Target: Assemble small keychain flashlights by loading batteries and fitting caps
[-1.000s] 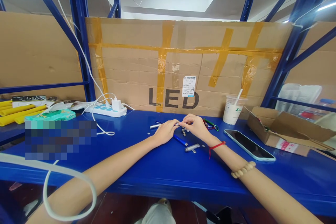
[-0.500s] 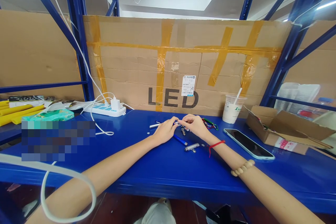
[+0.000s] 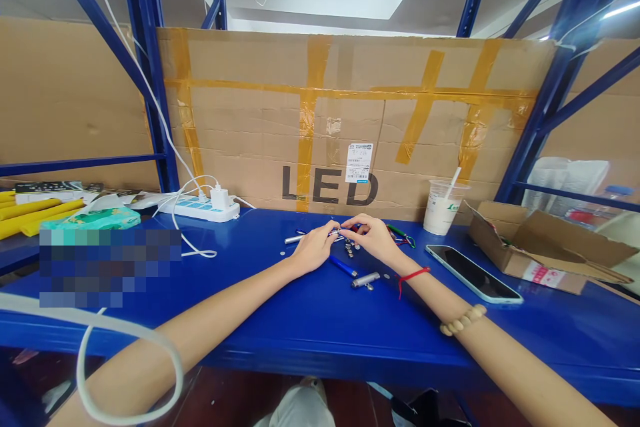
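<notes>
My left hand (image 3: 314, 248) and my right hand (image 3: 371, 237) meet over the middle of the blue shelf (image 3: 310, 313). Both pinch a small pen-shaped flashlight (image 3: 336, 233) between their fingertips, the left on its body, the right at its end. Below them lie a blue pen light (image 3: 343, 267), a silver one (image 3: 365, 280) and several small button cells (image 3: 351, 251). Another silver tube (image 3: 295, 239) lies to the left of my left hand.
A smartphone (image 3: 473, 273) lies face up at the right, beside an open cardboard box (image 3: 545, 247) and a plastic cup with a straw (image 3: 442, 208). A white power strip (image 3: 200, 210) with cables sits at the back left. Red and green carabiners (image 3: 400, 235) lie behind my right hand.
Both hands have stayed together on the small flashlight; the fingers have shifted slightly, and the right hand's fingertips have lifted a little.
</notes>
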Demonstrator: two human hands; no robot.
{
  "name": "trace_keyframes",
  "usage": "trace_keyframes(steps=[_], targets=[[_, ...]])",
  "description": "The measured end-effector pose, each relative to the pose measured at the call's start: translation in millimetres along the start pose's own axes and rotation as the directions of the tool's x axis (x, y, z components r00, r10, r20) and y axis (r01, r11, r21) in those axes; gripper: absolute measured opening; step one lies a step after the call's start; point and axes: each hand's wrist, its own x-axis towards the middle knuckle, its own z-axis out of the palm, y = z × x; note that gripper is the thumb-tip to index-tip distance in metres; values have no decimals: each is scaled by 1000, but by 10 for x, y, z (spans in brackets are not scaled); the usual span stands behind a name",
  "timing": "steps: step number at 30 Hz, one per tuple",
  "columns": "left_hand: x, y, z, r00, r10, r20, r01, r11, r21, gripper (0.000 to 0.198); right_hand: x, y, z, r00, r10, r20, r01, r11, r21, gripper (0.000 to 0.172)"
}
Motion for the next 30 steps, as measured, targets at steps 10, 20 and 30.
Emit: trace_keyframes(steps=[10, 20, 30], targets=[[22, -51, 24, 994, 110, 8, -109, 991, -74, 27, 9, 16, -37, 997, -71, 12, 70, 997, 45, 39], [18, -64, 21, 986, 159, 41, -154, 981, -120, 25, 2, 22, -29, 999, -45, 7, 45, 999, 9, 35], [11, -48, 9, 988, 153, 29, -151, 987, -53, 22, -21, -63, -25, 999, 8, 42, -10, 999, 36, 36]])
